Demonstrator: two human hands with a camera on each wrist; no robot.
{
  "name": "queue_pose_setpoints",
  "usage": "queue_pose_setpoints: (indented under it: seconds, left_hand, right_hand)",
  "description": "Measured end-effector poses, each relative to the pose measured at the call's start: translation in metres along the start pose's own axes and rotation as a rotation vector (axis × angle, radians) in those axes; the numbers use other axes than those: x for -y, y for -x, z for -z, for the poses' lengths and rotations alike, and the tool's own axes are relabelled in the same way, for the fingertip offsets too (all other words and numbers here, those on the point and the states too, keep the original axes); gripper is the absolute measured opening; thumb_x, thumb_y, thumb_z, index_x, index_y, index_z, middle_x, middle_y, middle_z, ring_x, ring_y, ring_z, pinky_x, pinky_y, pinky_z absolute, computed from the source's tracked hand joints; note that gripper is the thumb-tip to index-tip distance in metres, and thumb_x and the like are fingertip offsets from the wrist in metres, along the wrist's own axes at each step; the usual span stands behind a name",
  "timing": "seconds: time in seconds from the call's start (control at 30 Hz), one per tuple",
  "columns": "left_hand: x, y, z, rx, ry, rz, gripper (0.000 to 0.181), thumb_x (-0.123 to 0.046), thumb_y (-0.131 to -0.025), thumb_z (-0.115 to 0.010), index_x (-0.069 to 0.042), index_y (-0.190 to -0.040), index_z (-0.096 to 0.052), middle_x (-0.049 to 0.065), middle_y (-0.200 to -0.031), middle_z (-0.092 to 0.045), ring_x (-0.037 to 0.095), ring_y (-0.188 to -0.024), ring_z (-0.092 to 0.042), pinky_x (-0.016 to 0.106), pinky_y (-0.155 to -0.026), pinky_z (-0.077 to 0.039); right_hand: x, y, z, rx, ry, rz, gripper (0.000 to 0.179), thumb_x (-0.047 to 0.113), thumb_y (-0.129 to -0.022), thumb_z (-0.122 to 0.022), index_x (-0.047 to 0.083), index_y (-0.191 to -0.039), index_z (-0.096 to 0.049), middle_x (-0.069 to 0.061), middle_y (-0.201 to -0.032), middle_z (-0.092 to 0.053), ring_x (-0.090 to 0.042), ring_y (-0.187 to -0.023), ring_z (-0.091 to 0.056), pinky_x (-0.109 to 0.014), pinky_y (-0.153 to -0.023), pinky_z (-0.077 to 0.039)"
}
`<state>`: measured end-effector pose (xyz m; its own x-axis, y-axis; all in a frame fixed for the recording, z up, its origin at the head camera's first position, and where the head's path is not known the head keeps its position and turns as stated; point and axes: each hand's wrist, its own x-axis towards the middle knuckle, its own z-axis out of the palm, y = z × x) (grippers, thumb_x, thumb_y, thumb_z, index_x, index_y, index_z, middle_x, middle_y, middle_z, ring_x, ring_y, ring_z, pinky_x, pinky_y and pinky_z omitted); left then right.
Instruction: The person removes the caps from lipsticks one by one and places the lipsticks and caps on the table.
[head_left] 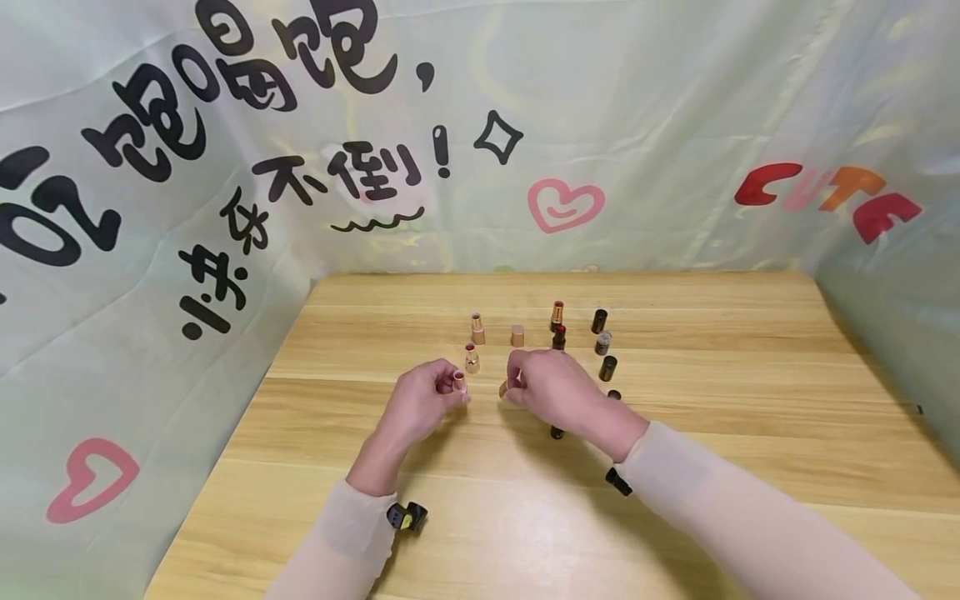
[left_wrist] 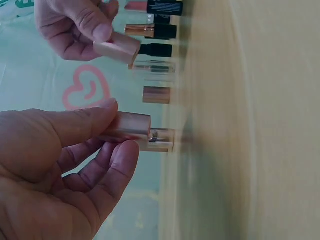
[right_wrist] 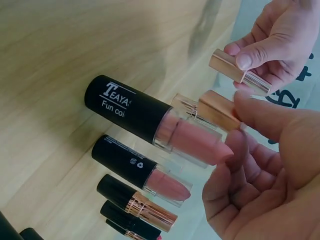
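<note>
My left hand [head_left: 422, 402] pinches a rose-gold lipstick tube [right_wrist: 240, 72] between thumb and fingers, a little above the table. To its right, my right hand [head_left: 555, 385] holds a rose-gold lipstick cap [right_wrist: 219, 110] by its end. Tube and cap are apart, with a small gap between the hands. Just beyond the left hand stand two uncapped lipsticks, a clear-based one [head_left: 471, 360] and a rose-gold one [head_left: 477, 329]. In the right wrist view, a black-based pink lipstick [right_wrist: 130, 110] stands close by the right hand. The right hand hides part of that row in the head view.
Another rose-gold cap [head_left: 517, 336] stands on the wooden table [head_left: 375, 325]. Right of it are a gold-and-black lipstick [head_left: 557, 315] and a dark red one [head_left: 559, 337]. Farther right, black caps [head_left: 608, 368] and a clear cap [head_left: 603, 343] form a row. Printed cloth [head_left: 637, 125] hangs around the table.
</note>
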<state>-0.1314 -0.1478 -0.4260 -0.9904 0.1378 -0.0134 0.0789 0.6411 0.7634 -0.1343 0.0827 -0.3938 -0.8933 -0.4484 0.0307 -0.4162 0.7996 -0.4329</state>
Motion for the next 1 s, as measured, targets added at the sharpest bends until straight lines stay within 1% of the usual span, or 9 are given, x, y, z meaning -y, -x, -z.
queue_pose_setpoints:
  seconds: [0.17, 0.3, 0.43, 0.5, 0.57, 0.67, 0.73, 0.87, 1.0]
  left_hand:
    - [0.005, -0.001, -0.002, 0.017, -0.051, -0.004, 0.015, -0.01, -0.091, -0.084, -0.014, -0.096, -0.071, -0.002, -0.087, -0.067, 0.013, -0.08, -0.059, 0.029, -0.071, -0.049]
    - [0.009, -0.003, -0.004, 0.028, -0.072, -0.007, 0.015, -0.011, -0.091, -0.084, -0.014, -0.097, -0.071, -0.003, -0.086, -0.067, 0.013, -0.08, -0.06, 0.029, -0.073, -0.05]
    - [0.01, -0.004, -0.005, 0.036, -0.079, -0.024, 0.015, -0.011, -0.091, -0.083, -0.013, -0.099, -0.071, -0.003, -0.086, -0.067, 0.013, -0.081, -0.06, 0.03, -0.075, -0.051]
    - [0.011, -0.004, -0.006, 0.038, -0.084, -0.034, 0.015, -0.01, -0.091, -0.083, -0.012, -0.099, -0.071, -0.003, -0.086, -0.067, 0.013, -0.081, -0.06, 0.03, -0.076, -0.051]
    - [0.011, -0.005, -0.007, 0.039, -0.094, -0.038, 0.015, -0.01, -0.091, -0.083, -0.012, -0.099, -0.071, -0.003, -0.086, -0.067, 0.013, -0.08, -0.059, 0.03, -0.075, -0.051]
    - [0.012, -0.006, -0.008, 0.043, -0.096, -0.039, 0.015, -0.009, -0.091, -0.083, -0.012, -0.099, -0.071, -0.002, -0.086, -0.066, 0.013, -0.08, -0.059, 0.03, -0.074, -0.051]
    - [0.013, -0.006, -0.009, 0.045, -0.1, -0.041, 0.015, -0.009, -0.091, -0.083, -0.012, -0.098, -0.07, -0.002, -0.085, -0.066, 0.014, -0.079, -0.058, 0.03, -0.073, -0.05]
    - [0.013, -0.007, -0.01, 0.049, -0.102, -0.034, 0.016, -0.01, -0.091, -0.084, -0.013, -0.095, -0.069, -0.002, -0.085, -0.065, 0.014, -0.079, -0.058, 0.03, -0.073, -0.05]
    - [0.014, -0.008, -0.011, 0.056, -0.094, -0.033, 0.016, -0.009, -0.091, -0.083, -0.012, -0.094, -0.068, -0.001, -0.085, -0.066, 0.014, -0.079, -0.059, 0.03, -0.073, -0.05]
  right_hand:
    - [0.001, 0.0, -0.004, 0.032, 0.112, 0.026, 0.02, 0.024, -0.092, -0.083, 0.015, -0.087, -0.067, 0.006, -0.075, -0.068, -0.011, -0.063, -0.061, -0.03, -0.06, -0.051]
    - [0.001, -0.001, -0.006, 0.069, 0.163, 0.031, 0.027, 0.031, -0.092, -0.084, 0.014, -0.084, -0.065, 0.006, -0.073, -0.065, -0.011, -0.062, -0.059, -0.032, -0.061, -0.052]
    - [0.001, -0.001, -0.006, 0.052, 0.254, 0.083, 0.032, 0.038, -0.093, -0.082, 0.015, -0.086, -0.061, 0.007, -0.067, -0.058, -0.012, -0.058, -0.056, -0.037, -0.063, -0.052]
    - [0.002, -0.002, -0.007, 0.03, 0.295, 0.114, 0.032, 0.037, -0.093, -0.082, 0.016, -0.086, -0.059, 0.007, -0.065, -0.058, -0.013, -0.058, -0.057, -0.041, -0.067, -0.054]
    - [0.002, -0.002, -0.007, 0.023, 0.317, 0.124, 0.03, 0.033, -0.093, -0.082, 0.016, -0.084, -0.059, 0.006, -0.065, -0.059, -0.014, -0.061, -0.06, -0.044, -0.071, -0.056]
    - [0.002, -0.004, -0.009, 0.029, 0.338, 0.116, 0.024, 0.024, -0.093, -0.08, 0.017, -0.081, -0.061, 0.005, -0.068, -0.063, -0.016, -0.066, -0.063, -0.047, -0.079, -0.055]
    - [0.002, -0.004, -0.011, 0.04, 0.355, 0.104, 0.023, 0.022, -0.093, -0.078, 0.018, -0.078, -0.062, 0.005, -0.07, -0.065, -0.016, -0.068, -0.063, -0.047, -0.082, -0.055]
    - [0.002, -0.006, -0.015, 0.051, 0.382, 0.096, 0.023, 0.02, -0.092, -0.077, 0.017, -0.074, -0.063, 0.003, -0.07, -0.067, -0.015, -0.066, -0.06, -0.044, -0.078, -0.052]
    - [0.002, -0.007, -0.018, 0.073, 0.385, 0.075, 0.025, 0.022, -0.092, -0.08, 0.016, -0.073, -0.065, 0.002, -0.069, -0.067, -0.015, -0.064, -0.058, -0.042, -0.076, -0.049]
